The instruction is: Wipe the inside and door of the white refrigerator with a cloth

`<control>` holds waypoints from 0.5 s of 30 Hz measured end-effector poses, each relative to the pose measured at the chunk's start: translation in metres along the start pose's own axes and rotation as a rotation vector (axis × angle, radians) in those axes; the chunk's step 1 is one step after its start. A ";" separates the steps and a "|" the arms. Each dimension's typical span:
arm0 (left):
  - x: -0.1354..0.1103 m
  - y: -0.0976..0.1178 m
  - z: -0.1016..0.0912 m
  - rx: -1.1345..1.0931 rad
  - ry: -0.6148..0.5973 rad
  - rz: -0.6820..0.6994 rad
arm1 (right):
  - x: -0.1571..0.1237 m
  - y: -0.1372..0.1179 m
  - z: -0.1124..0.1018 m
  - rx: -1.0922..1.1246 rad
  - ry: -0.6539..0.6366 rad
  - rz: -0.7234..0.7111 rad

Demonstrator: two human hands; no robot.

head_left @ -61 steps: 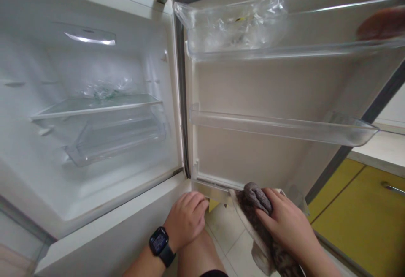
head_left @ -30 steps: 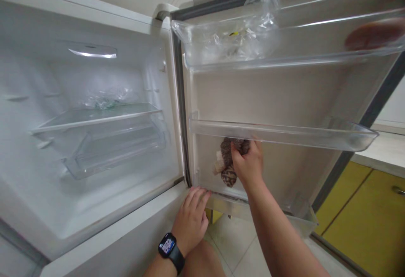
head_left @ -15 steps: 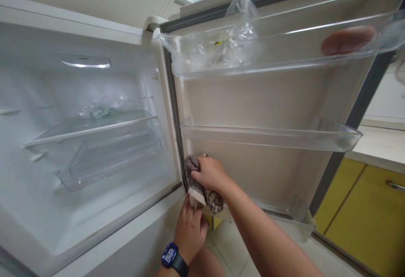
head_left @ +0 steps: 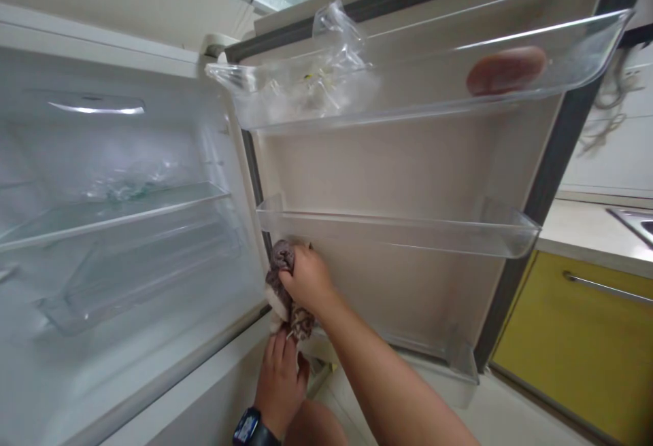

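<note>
A pale counter point(head_left: 576, 228) and a yellow cabinet point(head_left: 581, 317) fill the right side of the frame, while the open refrigerator door point(head_left: 388, 167) spans the middle, with the lit compartment point(head_left: 127, 283) at left. The brown, patterned cloth point(head_left: 275, 289) is just below and left of centre, bunched at the door's hinge side under the left end of the clear middle bin point(head_left: 398, 232). The person's right hand point(head_left: 309, 279) grips it, thumb pressed over the wad and the other fingers curled round it, partly out of sight. The left hand point(head_left: 278, 378), below, has its fingers close together and pointing upward at the cloth's lower end; whether they pinch it or merely meet it, one cannot tell.

Working well in this narrow corner would likely call for a compact wad, firm thumb pressure and short strokes along the edge (the dark gasket point(head_left: 252, 167) could snag a loose fold). The left hand might best steady the door while keeping clear of the hinge gap.

A second ago the right hand held the cloth against the lower panel, beneath the middle bin's midsection and apart from the left hand; now it is at the hinge side, directly above the left fingertips. The view has swung right, bringing a sink corner point(head_left: 637, 223) into the right edge.
</note>
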State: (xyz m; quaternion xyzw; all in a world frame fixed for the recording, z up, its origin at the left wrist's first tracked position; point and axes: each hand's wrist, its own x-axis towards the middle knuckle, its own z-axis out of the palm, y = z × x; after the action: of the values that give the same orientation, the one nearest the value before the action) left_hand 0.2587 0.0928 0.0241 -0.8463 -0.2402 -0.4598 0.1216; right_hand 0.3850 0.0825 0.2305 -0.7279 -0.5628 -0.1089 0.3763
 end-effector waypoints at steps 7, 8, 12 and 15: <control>-0.005 -0.011 0.000 -0.002 -0.008 0.016 | -0.028 -0.004 -0.042 0.127 -0.014 -0.055; -0.005 -0.014 0.000 -0.021 -0.002 0.042 | -0.038 -0.008 -0.056 0.174 0.032 -0.092; -0.003 -0.022 -0.006 -0.131 0.006 0.121 | -0.100 -0.008 -0.117 0.336 0.156 -0.212; 0.000 -0.019 -0.012 -0.194 -0.016 0.081 | -0.155 0.016 -0.157 0.289 0.366 -0.224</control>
State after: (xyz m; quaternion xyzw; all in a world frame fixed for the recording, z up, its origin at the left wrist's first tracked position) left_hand 0.2406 0.1039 0.0305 -0.8668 -0.1609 -0.4687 0.0557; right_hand 0.3879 -0.1381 0.2422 -0.5679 -0.5722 -0.1984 0.5574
